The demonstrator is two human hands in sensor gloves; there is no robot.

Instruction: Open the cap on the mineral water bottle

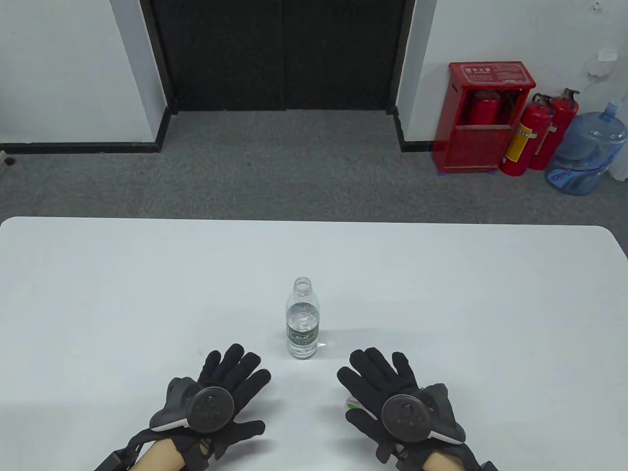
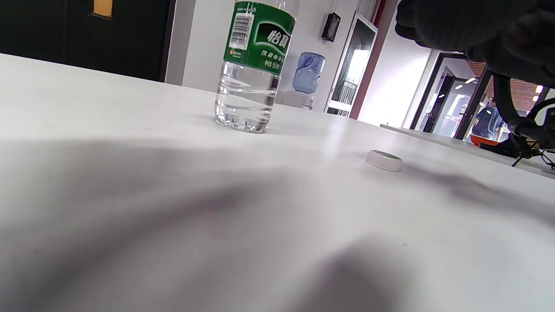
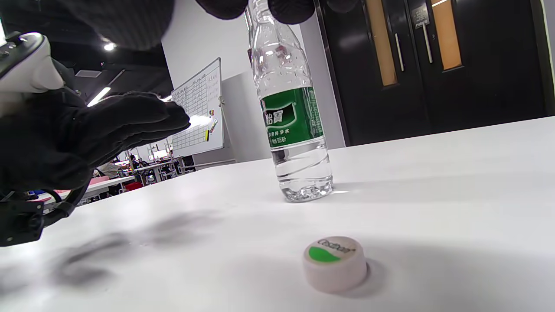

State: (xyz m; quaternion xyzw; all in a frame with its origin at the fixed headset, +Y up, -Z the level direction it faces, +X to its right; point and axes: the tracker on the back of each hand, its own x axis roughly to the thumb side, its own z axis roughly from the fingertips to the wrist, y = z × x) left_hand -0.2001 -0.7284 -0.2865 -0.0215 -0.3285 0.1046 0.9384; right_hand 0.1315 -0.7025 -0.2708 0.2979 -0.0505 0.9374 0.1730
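Note:
A clear water bottle (image 1: 302, 319) with a green label stands upright on the white table (image 1: 98, 294), its neck open with no cap on. It also shows in the left wrist view (image 2: 249, 69) and the right wrist view (image 3: 295, 117). The white cap with a green mark (image 3: 334, 262) lies on the table under my right hand; it also shows in the left wrist view (image 2: 384, 160) and peeks out in the table view (image 1: 351, 404). My left hand (image 1: 230, 387) and right hand (image 1: 378, 387) hover flat and open near the table's front, on either side of the bottle, holding nothing.
Beyond the table's far edge is grey carpet, with a red extinguisher cabinet (image 1: 483, 115), two extinguishers (image 1: 539, 132) and a blue water jug (image 1: 586, 152) at the back right. A dark double door (image 1: 279, 54) is behind.

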